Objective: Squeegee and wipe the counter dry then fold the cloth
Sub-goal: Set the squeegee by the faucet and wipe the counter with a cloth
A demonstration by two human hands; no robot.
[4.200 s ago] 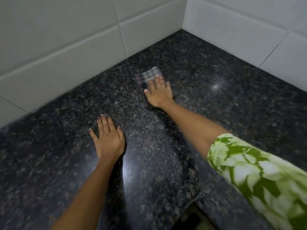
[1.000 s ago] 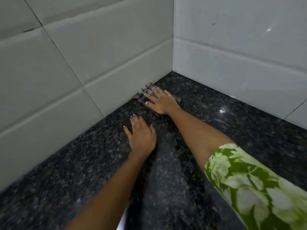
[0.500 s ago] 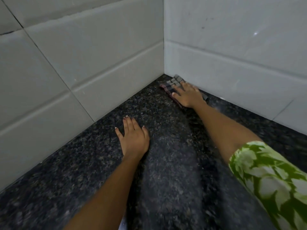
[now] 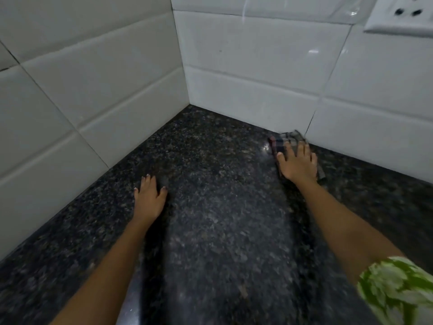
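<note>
Your right hand presses flat, fingers spread, on the checked cloth, mostly hidden beneath it, against the tiled wall right of the corner. Your left hand lies open and empty on the granite counter. The wall socket is cut off; no writing reads.

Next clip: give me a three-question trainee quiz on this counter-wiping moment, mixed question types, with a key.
1. True or false: the right hand presses flat on the checked cloth.
2. The left hand is: A) holding a squeegee, B) resting flat on the counter, C) touching the socket.
3. Fill in: the cloth lies near the foot of the tiled ____.

Key: 1 true; 2 B; 3 wall.
</note>
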